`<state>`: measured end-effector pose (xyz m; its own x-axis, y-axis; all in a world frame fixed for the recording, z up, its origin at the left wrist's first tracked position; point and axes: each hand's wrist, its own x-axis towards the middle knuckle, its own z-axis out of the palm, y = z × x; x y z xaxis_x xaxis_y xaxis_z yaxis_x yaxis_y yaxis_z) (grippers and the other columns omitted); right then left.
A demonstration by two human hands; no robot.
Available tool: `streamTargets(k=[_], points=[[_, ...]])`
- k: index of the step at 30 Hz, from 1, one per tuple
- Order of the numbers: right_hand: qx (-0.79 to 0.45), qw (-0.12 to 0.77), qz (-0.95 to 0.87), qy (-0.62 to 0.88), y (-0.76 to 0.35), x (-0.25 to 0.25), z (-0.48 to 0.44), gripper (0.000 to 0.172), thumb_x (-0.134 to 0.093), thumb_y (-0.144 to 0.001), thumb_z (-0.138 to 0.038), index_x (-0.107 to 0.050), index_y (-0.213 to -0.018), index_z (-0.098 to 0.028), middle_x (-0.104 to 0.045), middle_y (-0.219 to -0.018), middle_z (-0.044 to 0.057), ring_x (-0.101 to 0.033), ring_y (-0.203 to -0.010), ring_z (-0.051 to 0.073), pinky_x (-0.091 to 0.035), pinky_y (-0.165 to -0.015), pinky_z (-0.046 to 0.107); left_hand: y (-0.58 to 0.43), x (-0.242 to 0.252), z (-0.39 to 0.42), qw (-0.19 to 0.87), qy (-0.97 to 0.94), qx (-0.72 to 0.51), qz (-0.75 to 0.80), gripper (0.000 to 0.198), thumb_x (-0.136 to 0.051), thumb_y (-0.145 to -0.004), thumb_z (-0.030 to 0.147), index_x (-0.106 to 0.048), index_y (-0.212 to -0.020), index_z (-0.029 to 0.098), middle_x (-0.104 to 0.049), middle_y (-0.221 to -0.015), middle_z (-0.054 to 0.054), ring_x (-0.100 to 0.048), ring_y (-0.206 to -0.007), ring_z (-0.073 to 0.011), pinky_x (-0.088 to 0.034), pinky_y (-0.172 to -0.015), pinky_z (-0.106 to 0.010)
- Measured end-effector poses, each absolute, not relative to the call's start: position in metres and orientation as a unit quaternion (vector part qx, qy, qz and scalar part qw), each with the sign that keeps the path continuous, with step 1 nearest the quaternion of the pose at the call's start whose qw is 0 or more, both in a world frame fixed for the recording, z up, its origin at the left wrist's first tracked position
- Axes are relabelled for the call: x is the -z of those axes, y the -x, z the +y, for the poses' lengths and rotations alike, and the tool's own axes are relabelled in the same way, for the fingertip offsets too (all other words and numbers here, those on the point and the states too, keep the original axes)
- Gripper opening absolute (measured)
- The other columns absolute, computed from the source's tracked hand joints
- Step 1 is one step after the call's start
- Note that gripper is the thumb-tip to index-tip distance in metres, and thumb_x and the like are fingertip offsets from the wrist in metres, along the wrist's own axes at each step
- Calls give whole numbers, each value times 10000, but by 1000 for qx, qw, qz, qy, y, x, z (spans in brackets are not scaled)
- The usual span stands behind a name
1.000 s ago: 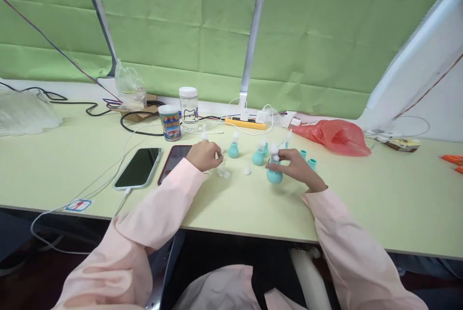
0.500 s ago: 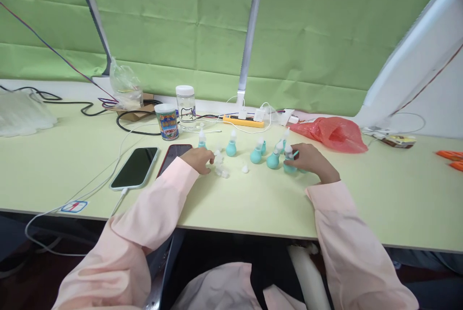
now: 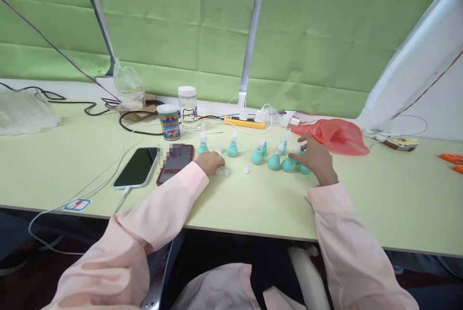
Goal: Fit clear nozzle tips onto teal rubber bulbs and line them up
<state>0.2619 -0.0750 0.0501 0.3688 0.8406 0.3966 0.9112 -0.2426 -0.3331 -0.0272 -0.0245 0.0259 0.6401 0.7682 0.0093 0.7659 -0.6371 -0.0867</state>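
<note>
Several teal rubber bulbs with white nozzles stand in a row on the pale green table, among them one at the left and one in the middle. My right hand curls round the teal bulb at the right end, its fingertips beside another bulb. My left hand lies with fingers curled on the table, touching a small clear cap. What its fingers hold, if anything, is hidden. A small white cap lies between my hands.
Left of my hands lie a black phone on a white cable and a red phone. Behind stand a printed cup, a clear jar and a yellow power strip. A red plastic bag lies at the right.
My right hand carried a teal bulb from the front to the right end of the row and set it down. My left hand dropped from above the table onto the clear caps.
</note>
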Motion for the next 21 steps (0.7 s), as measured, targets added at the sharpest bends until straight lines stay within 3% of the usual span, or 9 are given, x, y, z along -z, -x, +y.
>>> streamTargets(k=[4, 8, 10, 13, 18, 21], points=[[175, 368, -525, 747, -253, -53, -78, 523, -568, -543, -451, -422, -980, -205, -570, -848, 54, -527, -758, 225, -388, -595, 351, 27, -24, -22, 26, 898, -20, -438, 274, -418, -741, 189, -575, -961, 229, -594, -941, -76, -548, -867, -207, -411, -667, -272], [323, 501, -615, 517, -221, -43, -81, 280, -514, -667, -326, -468, -892, -166, -545, -856, 86, -503, -817, 193, -398, -690, 330, 27, -24, -21, 31, 898, -17, -438, 260, -399, -742, 189, -592, -917, 205, -602, -910, -86, -557, -836, -212, -413, -632, -269], [300, 472, -719, 412, -195, -32, -86, 181, -504, -689, -251, -488, -852, -176, -551, -808, 69, -501, -789, 171, -406, -676, 302, 27, -22, -21, 36, 898, -14, -438, 251, -397, -740, 192, -595, -895, 200, -605, -881, -87, -562, -814, -210, -412, -612, -263], [223, 379, -824, 358, -153, -12, -93, 223, -473, -719, -252, -495, -927, -174, -546, -871, 77, -479, -817, 173, -401, -652, 288, 28, -20, -20, 46, 894, -12, -445, 242, -394, -737, 202, -585, -886, 190, -605, -848, -97, -571, -773, -210, -412, -585, -264], [176, 276, -849, 415, -111, 1, -95, 399, -432, -735, -370, -445, -1056, -134, -503, -1034, 113, -395, -923, 244, -329, -731, 369, 28, -20, -24, 63, 890, -11, -451, 236, -369, -743, 200, -564, -865, 146, -605, -772, -117, -580, -726, -231, -413, -559, -287], [157, 252, -836, 462, -102, 0, -91, 399, -451, -710, -393, -459, -998, -116, -542, -943, 119, -382, -910, 259, -280, -734, 391, 29, -22, -25, 71, 892, -15, -446, 230, -358, -747, 188, -557, -847, 130, -601, -756, -122, -579, -729, -231, -413, -560, -284]])
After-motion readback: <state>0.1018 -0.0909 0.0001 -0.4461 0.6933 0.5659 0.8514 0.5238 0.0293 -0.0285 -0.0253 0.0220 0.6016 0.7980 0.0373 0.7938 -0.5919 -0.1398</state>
